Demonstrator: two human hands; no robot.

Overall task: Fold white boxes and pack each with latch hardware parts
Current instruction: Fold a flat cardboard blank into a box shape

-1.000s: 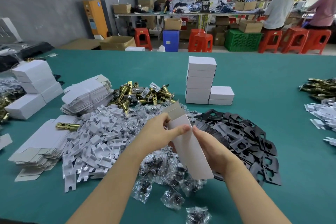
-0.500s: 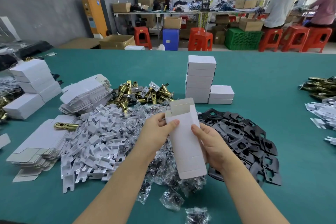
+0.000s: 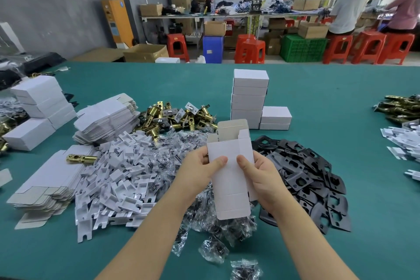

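One white box (image 3: pixel 230 179), squared up with top flaps open and nothing packed, was gripped above the parts piles by left hand (image 3: pixel 200 171) and right hand (image 3: pixel 261 176); finished boxes (image 3: pixel 250 98) stood stacked beyond, flat blanks (image 3: pixel 106 118) remained.

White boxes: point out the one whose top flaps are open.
The white box held between the left hand and right hand; its top flap stands open, while the stacked boxes behind are closed.
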